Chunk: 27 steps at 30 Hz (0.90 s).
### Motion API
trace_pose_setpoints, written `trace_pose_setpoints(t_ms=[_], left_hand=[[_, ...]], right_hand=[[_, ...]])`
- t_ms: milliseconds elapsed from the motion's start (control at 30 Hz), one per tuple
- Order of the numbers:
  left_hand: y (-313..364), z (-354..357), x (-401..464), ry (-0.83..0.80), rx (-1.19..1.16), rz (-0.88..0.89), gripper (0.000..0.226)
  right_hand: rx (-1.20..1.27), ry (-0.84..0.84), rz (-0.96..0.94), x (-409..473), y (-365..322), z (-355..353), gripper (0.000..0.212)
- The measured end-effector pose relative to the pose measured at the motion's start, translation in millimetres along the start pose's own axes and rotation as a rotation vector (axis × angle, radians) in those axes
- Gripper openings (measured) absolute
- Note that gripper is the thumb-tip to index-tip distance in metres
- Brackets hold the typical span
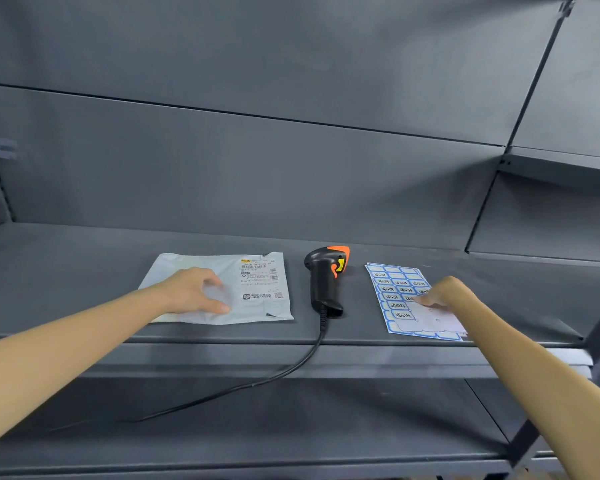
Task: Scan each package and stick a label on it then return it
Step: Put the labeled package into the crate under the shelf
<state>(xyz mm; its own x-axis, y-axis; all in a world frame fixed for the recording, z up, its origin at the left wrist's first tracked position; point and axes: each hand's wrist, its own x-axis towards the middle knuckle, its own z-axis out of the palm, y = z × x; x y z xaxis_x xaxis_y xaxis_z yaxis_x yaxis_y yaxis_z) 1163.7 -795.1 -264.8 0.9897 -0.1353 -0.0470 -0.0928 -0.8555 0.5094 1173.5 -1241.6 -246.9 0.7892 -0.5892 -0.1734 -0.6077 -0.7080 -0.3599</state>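
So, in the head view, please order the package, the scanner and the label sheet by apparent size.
1. White package, largest.
2. Label sheet.
3. Barcode scanner, smallest.
All lie on the same shelf at similar depth, so nearness hardly changes the order.

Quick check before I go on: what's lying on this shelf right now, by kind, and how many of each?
White mailer package: 1, under the left hand
Corded barcode scanner: 1
Label sheet: 1, fingers of the right hand on it
Total: 3 things on the grey shelf
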Motion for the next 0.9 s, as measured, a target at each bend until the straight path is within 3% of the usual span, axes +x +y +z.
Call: trace_pose_setpoints(t_ms=[167,300,433,533,633,767,900], left_hand=[[3,-2,-1,0.001,-0.015,-0.006,0.065],[11,-3,-2,0.034,-0.06,-0.018,0.073],[31,-5,-3,0.125,-0.181,0.066,0.07],[52,-10,-6,0.175,-0.362,0.108,0.063],[76,-17,-11,0.061,-0.671,0.084,0.063],[95,-20,-13,-0.154,-1.109,0.08,0.07],[95,-23,-13,-0.035,-1.264,0.071,0.045]], right_hand=[[0.116,-0.044,-0.004,3,7,-8,0.055],[0.135,-0.03,-0.1,-6,0,-27,0.039],[0.454,-0.024,-0.261,-19,-18,-55,0.033],[0.814,-0.144,-0.408,-44,-43,-67,0.025],[0.998,-0.271,-0.605,-74,-75,-63,0.026],[1.071,-0.346,-0.716,-111,-117,-30,0.027],[1.024,-0.417,-0.702,-132,-142,4,0.035]])
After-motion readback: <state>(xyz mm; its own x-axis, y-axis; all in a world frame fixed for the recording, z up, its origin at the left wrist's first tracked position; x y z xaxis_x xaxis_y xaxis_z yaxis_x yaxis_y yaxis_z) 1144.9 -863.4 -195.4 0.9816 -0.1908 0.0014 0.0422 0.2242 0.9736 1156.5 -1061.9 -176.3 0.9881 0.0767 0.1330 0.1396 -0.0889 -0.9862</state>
